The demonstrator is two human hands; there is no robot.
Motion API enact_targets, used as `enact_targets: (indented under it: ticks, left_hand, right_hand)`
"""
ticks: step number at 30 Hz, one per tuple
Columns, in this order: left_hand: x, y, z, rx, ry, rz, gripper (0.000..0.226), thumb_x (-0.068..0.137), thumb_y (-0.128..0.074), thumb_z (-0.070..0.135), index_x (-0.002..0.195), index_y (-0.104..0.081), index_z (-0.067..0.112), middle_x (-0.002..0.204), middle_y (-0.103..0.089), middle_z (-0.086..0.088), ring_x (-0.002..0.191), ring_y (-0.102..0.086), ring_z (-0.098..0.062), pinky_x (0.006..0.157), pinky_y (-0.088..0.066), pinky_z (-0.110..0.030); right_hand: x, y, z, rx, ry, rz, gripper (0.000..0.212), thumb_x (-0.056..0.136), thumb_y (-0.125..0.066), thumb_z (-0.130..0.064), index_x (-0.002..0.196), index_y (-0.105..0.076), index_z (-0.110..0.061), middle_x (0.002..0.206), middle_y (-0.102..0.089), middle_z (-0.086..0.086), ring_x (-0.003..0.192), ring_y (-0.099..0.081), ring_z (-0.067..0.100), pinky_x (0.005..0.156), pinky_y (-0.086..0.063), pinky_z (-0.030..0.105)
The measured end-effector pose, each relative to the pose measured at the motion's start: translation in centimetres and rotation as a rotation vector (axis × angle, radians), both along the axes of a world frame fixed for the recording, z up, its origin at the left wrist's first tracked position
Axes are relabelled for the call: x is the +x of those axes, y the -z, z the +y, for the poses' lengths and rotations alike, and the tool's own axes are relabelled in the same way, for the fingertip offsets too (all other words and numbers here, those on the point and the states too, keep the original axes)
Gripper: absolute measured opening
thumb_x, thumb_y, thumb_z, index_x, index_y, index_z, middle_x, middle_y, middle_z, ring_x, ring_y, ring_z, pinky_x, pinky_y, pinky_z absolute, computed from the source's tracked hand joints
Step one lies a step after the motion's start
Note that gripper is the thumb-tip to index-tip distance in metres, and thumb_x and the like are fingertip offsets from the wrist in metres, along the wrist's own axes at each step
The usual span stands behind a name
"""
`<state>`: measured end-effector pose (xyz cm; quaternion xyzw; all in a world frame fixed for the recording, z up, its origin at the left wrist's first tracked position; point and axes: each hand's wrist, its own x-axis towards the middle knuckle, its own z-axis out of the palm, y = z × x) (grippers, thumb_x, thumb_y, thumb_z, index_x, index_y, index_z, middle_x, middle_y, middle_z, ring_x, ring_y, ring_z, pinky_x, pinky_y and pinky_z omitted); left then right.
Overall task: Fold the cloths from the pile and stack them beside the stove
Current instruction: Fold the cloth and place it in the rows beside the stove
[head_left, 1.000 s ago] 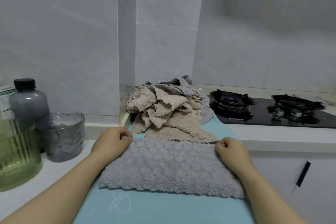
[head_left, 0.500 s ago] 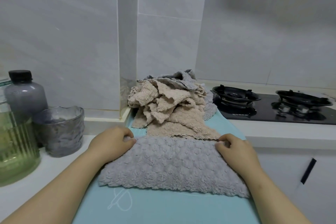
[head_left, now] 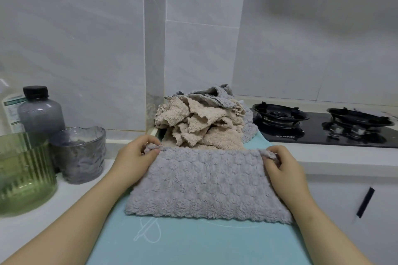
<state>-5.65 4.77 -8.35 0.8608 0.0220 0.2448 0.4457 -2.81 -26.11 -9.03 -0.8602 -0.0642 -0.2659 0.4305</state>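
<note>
A fluffy grey cloth [head_left: 206, 185] lies spread on the light blue mat [head_left: 193, 243] in front of me. My left hand [head_left: 135, 157] pinches its far left corner and my right hand [head_left: 282, 165] pinches its far right corner; both corners are raised slightly off the mat. Behind the cloth sits the pile of crumpled beige and grey cloths [head_left: 202, 122], against the tiled wall corner. The black gas stove [head_left: 323, 127] is to the right of the pile.
On the white counter at left stand a green ribbed glass container [head_left: 23, 178], a grey glass cup [head_left: 79, 155] and a dark-capped grey bottle [head_left: 39, 114]. A white cabinet front with a black handle [head_left: 365, 202] drops off at right.
Both hands have gathered the cloth's far corners and lifted its far edge a little off the mat; the far edge now looks bunched at the fingers.
</note>
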Motion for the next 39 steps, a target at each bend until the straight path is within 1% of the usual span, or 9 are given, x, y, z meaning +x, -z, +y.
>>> enact_targets:
  ticks: [5, 10, 18, 21, 23, 27, 30, 34, 39]
  left_hand:
    - [0.6, 0.7, 0.2, -0.005, 0.029, 0.159, 0.024, 0.089, -0.056, 0.011, 0.077, -0.062, 0.03, 0.068, -0.057, -0.008, 0.056, -0.044, -0.015, 0.053, -0.032, -0.025]
    - [0.9, 0.7, 0.0, -0.04, -0.008, 0.21, 0.013, 0.092, -0.054, 0.021, 0.081, -0.06, 0.02, 0.063, -0.054, 0.0, 0.052, -0.042, -0.013, 0.049, -0.031, -0.026]
    - [0.8, 0.7, -0.2, 0.067, -0.065, 0.181, 0.038, 0.087, -0.043, -0.004, 0.072, -0.061, 0.026, 0.089, -0.065, -0.001, 0.069, -0.056, -0.024, 0.055, -0.038, -0.025]
    - [0.3, 0.7, -0.9, 0.129, 0.018, 0.152, 0.027, 0.094, -0.048, 0.013, 0.084, -0.065, 0.032, 0.106, -0.062, 0.008, 0.095, -0.057, -0.015, 0.07, -0.039, -0.021]
    - [-0.2, 0.8, -1.2, 0.161, 0.11, 0.1, 0.015, 0.093, -0.05, 0.037, 0.104, -0.059, 0.041, 0.132, -0.038, 0.017, 0.121, -0.036, -0.001, 0.094, -0.03, -0.02]
    - [-1.6, 0.9, -1.3, 0.389, 0.365, 0.173, 0.058, 0.06, -0.013, 0.093, 0.11, -0.034, 0.073, 0.148, -0.003, 0.031, 0.14, 0.005, 0.003, 0.117, -0.003, -0.034]
    - [-2.7, 1.3, -1.7, 0.695, 0.423, 0.412, 0.1, 0.038, 0.014, 0.097, 0.127, -0.019, 0.067, 0.149, -0.002, 0.031, 0.135, 0.016, 0.006, 0.116, 0.01, -0.035]
    - [-2.9, 1.3, -2.1, 0.795, 0.407, 0.456, 0.114, 0.035, 0.014, 0.095, 0.139, -0.011, 0.058, 0.155, 0.004, 0.024, 0.142, 0.016, -0.004, 0.115, 0.011, -0.04]
    - [-3.2, 0.9, -2.4, 0.827, 0.419, 0.491, 0.111, 0.037, 0.009, 0.094, 0.14, -0.009, 0.056, 0.156, 0.005, 0.021, 0.144, 0.013, -0.007, 0.115, 0.008, -0.042]
  right_hand:
    - [0.6, 0.1, 0.1, 0.008, -0.015, -0.043, 0.03, 0.092, -0.054, -0.012, 0.116, -0.057, -0.03, 0.087, -0.061, -0.005, 0.077, -0.054, 0.013, 0.067, -0.037, 0.026]
    - [1.3, 0.9, -0.1, -0.097, -0.031, 0.172, 0.033, 0.093, -0.05, -0.017, 0.124, -0.054, -0.027, 0.106, -0.061, -0.002, 0.094, -0.053, 0.014, 0.079, -0.038, 0.026]
    - [1.1, 1.0, 0.1, -0.185, 0.07, 0.163, 0.032, 0.097, -0.04, -0.021, 0.128, -0.042, -0.028, 0.071, -0.055, -0.005, 0.076, -0.055, 0.026, 0.063, -0.04, 0.034]
    - [0.7, 0.7, 0.1, -0.141, 0.043, 0.219, 0.035, 0.097, -0.039, -0.025, 0.132, -0.038, -0.031, 0.066, -0.055, -0.003, 0.077, -0.055, 0.025, 0.064, -0.038, 0.033]
    - [0.2, 0.4, 0.1, -0.101, 0.028, 0.237, 0.038, 0.097, -0.039, -0.027, 0.135, -0.036, -0.033, 0.069, -0.06, 0.002, 0.078, -0.056, 0.023, 0.064, -0.038, 0.032]
    - [-0.8, 0.0, -0.1, -0.206, 0.167, 0.271, 0.047, 0.091, -0.043, -0.028, 0.136, -0.03, -0.033, 0.095, -0.067, 0.004, 0.09, -0.057, 0.027, 0.068, -0.038, 0.033]
    - [-1.4, -0.3, 0.2, -0.392, 0.255, 0.31, 0.046, 0.091, -0.039, -0.031, 0.137, -0.032, -0.031, 0.118, -0.062, 0.0, 0.107, -0.055, 0.027, 0.073, -0.038, 0.033]
    - [-2.3, -1.0, 0.5, -0.446, 0.243, 0.402, 0.05, 0.089, -0.04, -0.036, 0.137, -0.032, -0.024, 0.123, -0.06, 0.004, 0.111, -0.055, 0.027, 0.077, -0.039, 0.032]
    - [-3.8, -2.2, 0.4, -0.475, 0.242, 0.539, 0.031, 0.087, -0.045, -0.04, 0.106, -0.041, -0.015, 0.082, -0.056, 0.0, 0.083, -0.05, 0.023, 0.08, -0.035, 0.032]
